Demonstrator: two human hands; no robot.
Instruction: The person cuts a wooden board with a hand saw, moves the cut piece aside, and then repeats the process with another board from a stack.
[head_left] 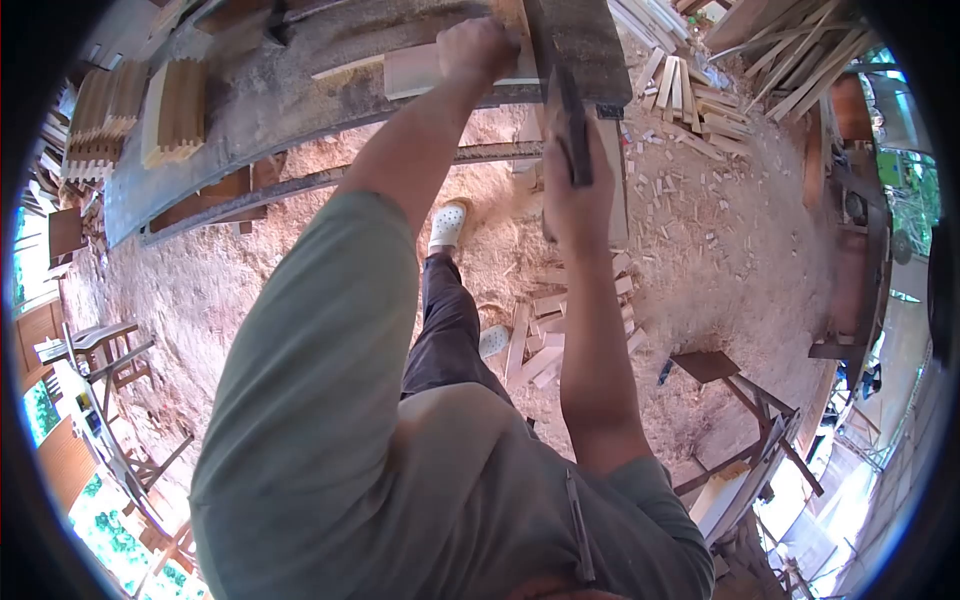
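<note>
At the top of the view, my left hand (476, 50) is closed in a curl over a pale wooden board (412, 74) that lies flat on the dark workbench (340, 108). My right hand (580, 200) grips a dark, narrow bar (572, 125) just off the bench's near edge. The bar points away from me, and its far end overlaps a dark strip (541, 35) running across the bench top. A thin wooden strip (348, 69) lies left of the board.
Stacked wooden pieces with notched ends (174, 110) stand on the bench's left. Sawdust covers the floor (730, 260), with a pile of offcuts (540, 335) by my feet and wood strips (690, 100) at the upper right. A small stand (706, 367) is at the lower right.
</note>
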